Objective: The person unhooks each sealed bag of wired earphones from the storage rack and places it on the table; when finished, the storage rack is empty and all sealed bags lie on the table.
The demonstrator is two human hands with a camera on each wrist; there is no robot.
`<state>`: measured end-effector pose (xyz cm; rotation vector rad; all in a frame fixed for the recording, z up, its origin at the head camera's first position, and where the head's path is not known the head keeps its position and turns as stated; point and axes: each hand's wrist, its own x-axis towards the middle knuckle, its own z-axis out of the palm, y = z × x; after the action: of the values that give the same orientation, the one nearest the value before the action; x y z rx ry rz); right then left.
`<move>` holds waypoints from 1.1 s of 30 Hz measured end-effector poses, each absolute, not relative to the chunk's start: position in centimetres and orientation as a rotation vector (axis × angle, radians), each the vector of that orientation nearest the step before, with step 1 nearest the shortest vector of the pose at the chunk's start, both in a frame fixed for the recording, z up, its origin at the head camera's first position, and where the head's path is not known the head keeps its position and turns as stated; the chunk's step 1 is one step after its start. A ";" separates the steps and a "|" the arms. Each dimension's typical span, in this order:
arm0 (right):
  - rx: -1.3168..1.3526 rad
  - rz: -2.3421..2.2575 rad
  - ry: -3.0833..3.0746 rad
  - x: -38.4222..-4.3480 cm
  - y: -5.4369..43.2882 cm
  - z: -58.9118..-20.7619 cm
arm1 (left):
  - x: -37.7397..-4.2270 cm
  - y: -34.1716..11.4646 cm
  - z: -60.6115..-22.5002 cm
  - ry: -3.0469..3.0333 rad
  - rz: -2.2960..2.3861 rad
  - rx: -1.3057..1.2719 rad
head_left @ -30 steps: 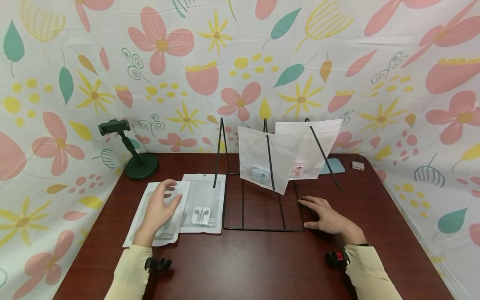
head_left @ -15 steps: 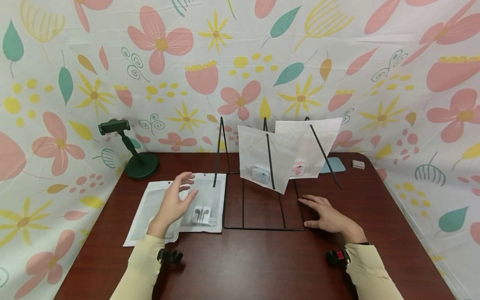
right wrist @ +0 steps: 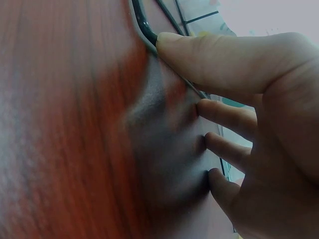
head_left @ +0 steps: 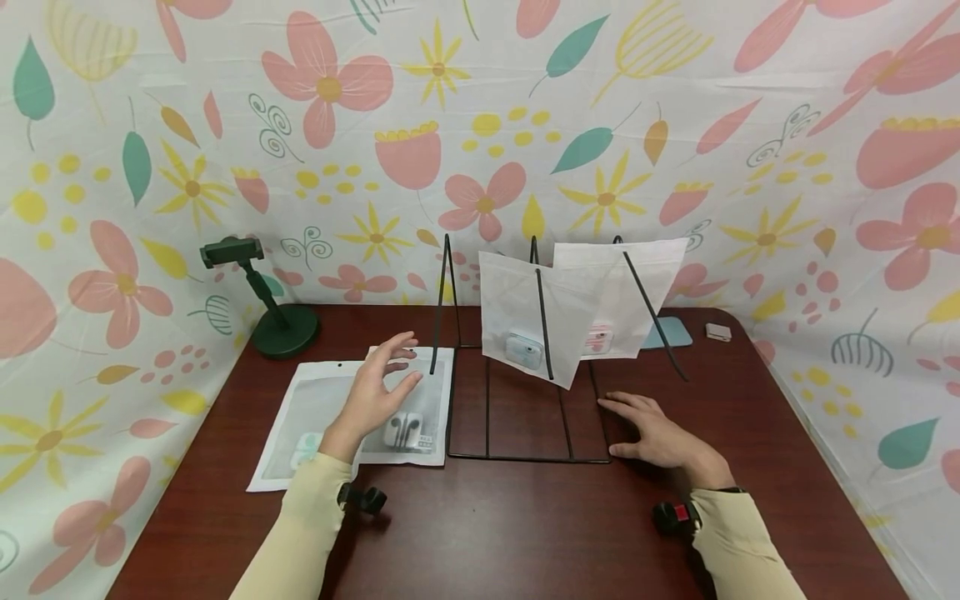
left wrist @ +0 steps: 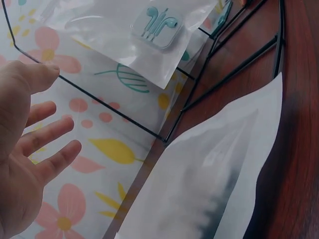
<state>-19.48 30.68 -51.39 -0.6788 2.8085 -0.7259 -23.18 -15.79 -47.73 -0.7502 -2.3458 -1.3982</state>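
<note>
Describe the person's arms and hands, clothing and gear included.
The left sleeve and right sleeve are long and pale yellow. The left wrist camera is black; the right wrist camera is black with a red patch. The left hand and right hand wear no gloves.

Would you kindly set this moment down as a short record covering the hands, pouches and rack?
Wire rack: black, on the table
In rack: blue-item pouch, pink-item pouch
Lying beside rack: left flat pouch, right flat pouch
Left hand: above the flat pouches, holding nothing
Right hand: thumb at the rack's near right corner
Back left: green stand
</note>
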 end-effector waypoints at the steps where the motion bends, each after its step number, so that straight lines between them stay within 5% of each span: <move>1: -0.679 -0.727 2.808 -19.5 30.7 -51.4 | -23.3 -15.6 -47.8 -2.339 -1.405 -0.763; 33: -0.697 -0.738 2.805 -19.7 31.1 -52.1 | -24.1 -10.0 -44.6 -2.345 -1.504 -0.883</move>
<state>-19.69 31.13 -52.12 -0.6971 2.8046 -0.7379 -24.10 -9.96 -44.58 -0.8830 -2.3447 -1.5044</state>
